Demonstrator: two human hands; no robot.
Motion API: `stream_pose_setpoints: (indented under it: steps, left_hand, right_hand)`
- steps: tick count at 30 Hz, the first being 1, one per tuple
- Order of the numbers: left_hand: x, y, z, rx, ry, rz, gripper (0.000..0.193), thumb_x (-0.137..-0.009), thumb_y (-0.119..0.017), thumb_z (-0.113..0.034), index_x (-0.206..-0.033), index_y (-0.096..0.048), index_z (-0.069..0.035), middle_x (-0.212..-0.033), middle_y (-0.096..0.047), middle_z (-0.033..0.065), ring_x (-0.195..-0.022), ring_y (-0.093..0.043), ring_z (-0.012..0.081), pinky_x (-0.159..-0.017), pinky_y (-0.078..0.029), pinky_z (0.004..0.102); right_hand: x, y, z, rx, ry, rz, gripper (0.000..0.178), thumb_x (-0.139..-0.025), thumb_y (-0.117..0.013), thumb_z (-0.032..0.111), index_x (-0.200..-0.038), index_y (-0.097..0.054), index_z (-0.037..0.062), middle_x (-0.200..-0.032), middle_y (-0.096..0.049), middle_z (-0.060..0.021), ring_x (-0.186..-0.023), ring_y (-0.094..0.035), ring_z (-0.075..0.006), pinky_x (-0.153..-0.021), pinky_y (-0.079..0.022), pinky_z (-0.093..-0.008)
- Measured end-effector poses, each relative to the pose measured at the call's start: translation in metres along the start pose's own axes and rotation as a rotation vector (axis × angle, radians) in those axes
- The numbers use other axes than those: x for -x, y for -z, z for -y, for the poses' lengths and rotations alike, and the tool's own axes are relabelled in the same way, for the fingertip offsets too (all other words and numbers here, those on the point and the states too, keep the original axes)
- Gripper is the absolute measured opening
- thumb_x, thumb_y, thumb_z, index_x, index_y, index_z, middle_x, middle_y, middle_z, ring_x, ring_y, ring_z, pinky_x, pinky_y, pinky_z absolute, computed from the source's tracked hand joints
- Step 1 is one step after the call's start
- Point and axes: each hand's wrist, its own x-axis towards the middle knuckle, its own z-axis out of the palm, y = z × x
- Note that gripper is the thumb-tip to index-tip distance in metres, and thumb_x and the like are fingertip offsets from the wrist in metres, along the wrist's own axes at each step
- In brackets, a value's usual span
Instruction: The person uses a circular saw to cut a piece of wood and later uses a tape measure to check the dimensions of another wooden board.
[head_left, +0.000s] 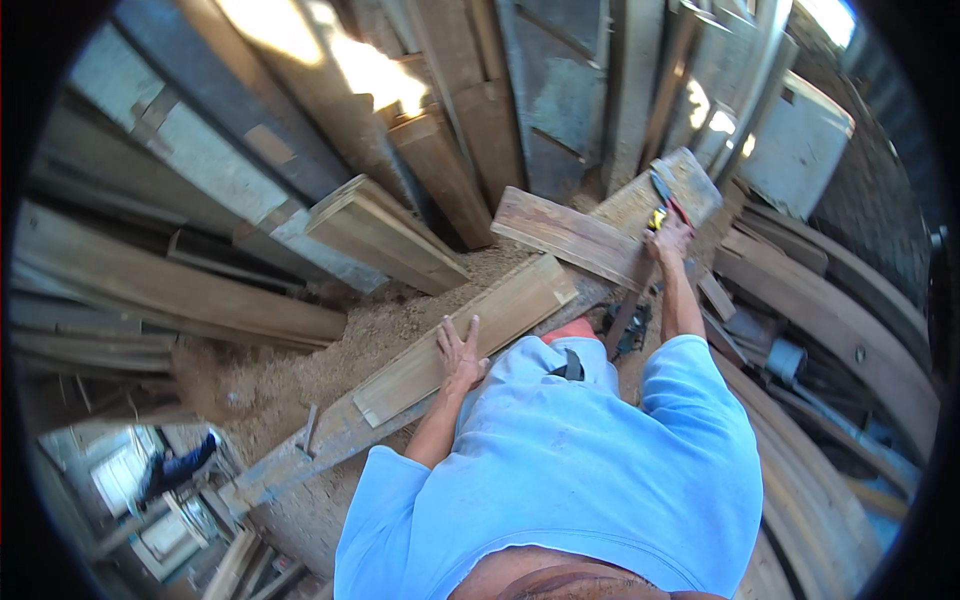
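Observation:
A pale planed board (490, 330) lies lengthwise on a narrow workbench (275, 470). My left hand (461, 355) rests on the board's near half with its fingers spread. Out to the right, my right hand (672, 240) closes at a yellow-and-black tool (656, 217), whose exact kind I cannot make out. Red and dark slender parts (672, 195) lie right beside it, over a dusty plank (695, 185). A reddish-brown board (570, 235) lies crosswise between the plank and the pale board, its right end close to my right wrist.
Sawdust (290, 375) and shavings cover the ground beyond the bench. Several boards (385, 235) lean upright along the far side. A metal piece (308, 432) sticks up from the bench's left part. A dark tool (628, 325) lies near my right side; long curved-looking planks (830, 300) are stacked right.

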Motion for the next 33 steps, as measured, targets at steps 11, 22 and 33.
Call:
stream_pose_setpoints:
  steps: [11, 22, 33]
  left_hand:
    - [0.025, -0.011, 0.006, 0.188, 0.05, -0.001, 0.101, -0.077, -0.084, -0.031, -0.163, -0.032, -0.031, -0.167, 0.001, 0.0355, -0.155, 0.005, 0.0559, -0.124, -0.01, 0.0641]
    - [0.006, -0.015, 0.023, 0.695, 0.041, -0.18, 0.064, -0.085, -0.078, -0.037, -0.14, -0.06, -0.009, -0.142, -0.049, 0.0322, -0.137, -0.045, 0.0412, -0.114, -0.037, 0.0498]
    - [0.045, 0.003, 0.037, 1.853, 0.03, 0.068, 0.034, -0.103, -0.065, -0.038, -0.102, -0.07, -0.004, -0.088, -0.071, 0.004, -0.074, -0.065, 0.0105, -0.064, -0.053, 0.0261]
  right_hand:
    - [-0.027, -0.023, 0.003, -0.068, 0.22, -0.077, 0.069, -0.082, -0.08, 0.026, -0.143, -0.048, 0.0162, -0.124, -0.062, -0.0284, -0.115, -0.065, -0.0395, -0.094, -0.054, -0.0486]
    - [0.114, 0.028, 0.09, -1.326, 0.257, 1.182, 0.051, -0.096, -0.068, 0.043, -0.134, -0.059, 0.0093, -0.113, -0.068, -0.01, -0.1, -0.063, -0.0228, -0.088, -0.05, -0.0382]
    - [0.317, -0.067, 0.172, -0.375, 1.028, 1.125, 0.037, -0.098, -0.065, 0.027, -0.125, -0.062, 0.0022, -0.103, -0.069, -0.0057, -0.09, -0.064, -0.0152, -0.079, -0.053, -0.0313]
